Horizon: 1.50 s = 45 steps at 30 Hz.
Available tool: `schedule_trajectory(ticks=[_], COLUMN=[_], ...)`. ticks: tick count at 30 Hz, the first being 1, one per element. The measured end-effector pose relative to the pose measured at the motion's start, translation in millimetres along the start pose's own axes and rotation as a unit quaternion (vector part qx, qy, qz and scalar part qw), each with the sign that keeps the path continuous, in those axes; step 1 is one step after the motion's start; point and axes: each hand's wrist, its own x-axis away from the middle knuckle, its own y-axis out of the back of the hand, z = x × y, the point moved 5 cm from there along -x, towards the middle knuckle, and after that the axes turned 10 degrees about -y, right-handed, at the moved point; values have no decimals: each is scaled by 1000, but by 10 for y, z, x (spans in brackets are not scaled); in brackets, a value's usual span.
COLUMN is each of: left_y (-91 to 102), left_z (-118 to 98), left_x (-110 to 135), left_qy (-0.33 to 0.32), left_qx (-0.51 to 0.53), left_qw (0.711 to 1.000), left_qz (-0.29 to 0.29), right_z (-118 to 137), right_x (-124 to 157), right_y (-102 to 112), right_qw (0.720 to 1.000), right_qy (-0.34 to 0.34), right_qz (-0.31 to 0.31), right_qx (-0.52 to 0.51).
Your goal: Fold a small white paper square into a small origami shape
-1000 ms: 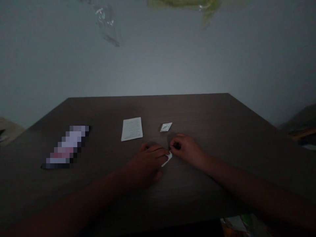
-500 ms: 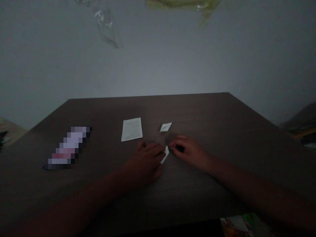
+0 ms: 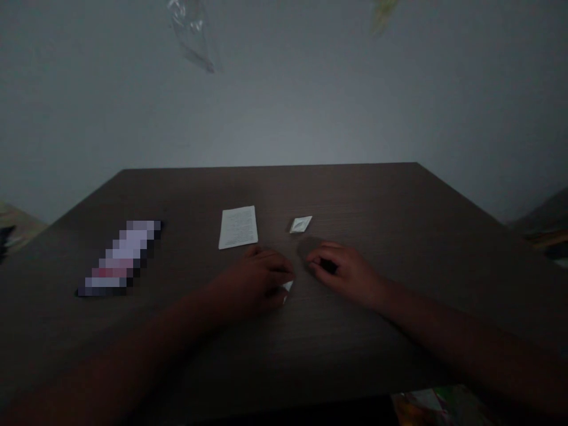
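My left hand is low over the table with its fingers closed on a small piece of folded white paper. Only a pointed corner of that paper shows between thumb and fingers; the fingers hide the rest. Just to the right, my right hand rests with thumb and fingertips pinched together, apart from the paper, and nothing shows in the pinch. Beyond the hands lies another folded white paper piece, shaped like a slanted diamond. A squarish stack of printed paper lies beyond my left hand.
A phone with a blurred-out screen lies slantwise on the left of the dark wooden table. The table's far edge meets a pale wall, where a clear plastic bag hangs. Colourful items show below the near edge.
My left hand has drawn the folded paper a little left and toward me, away from the right hand. The right hand stays nearly in place, still pinched. The view has tilted slightly down.
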Motion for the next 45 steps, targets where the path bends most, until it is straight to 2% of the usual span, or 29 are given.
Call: schedule_trajectory(ticks=[4, 8, 16, 22, 28, 33, 37, 41, 45], left_y=[54, -21, -211, -213, -220, -218, -201, -143, -78], left_z=[43, 90, 210, 194, 215, 215, 189, 126, 60], left_x=[8, -29, -88, -115, -125, -92, -107, -100, -48], left_qy=[76, 129, 134, 135, 168, 150, 102, 56, 40], left_qx=[-31, -51, -14, -7, -6, -18, -24, 0, 20], left_qw=[997, 990, 988, 988, 984, 986, 993, 998, 998], left_qz=[-2, -35, -71, -68, -55, -73, -61, -42, -41], right_z=[2, -7, -59, -25, 56, 97, 112, 106, 55], right_x=[1, 10, 5, -28, 25, 63, 69, 61, 34], right_y=[11, -22, -187, -208, -178, -119, -94, -116, -126], right_qw=[1000, 1000, 997, 994, 988, 983, 982, 986, 990], right_qy=[3, 24, 57, 28, -7, -26, -16, -2, 3], right_qz=[-6, -8, 27, 54, 109, 147, 156, 130, 88], right_qx=[-5, -9, 52, 90, 110, 110, 106, 106, 111])
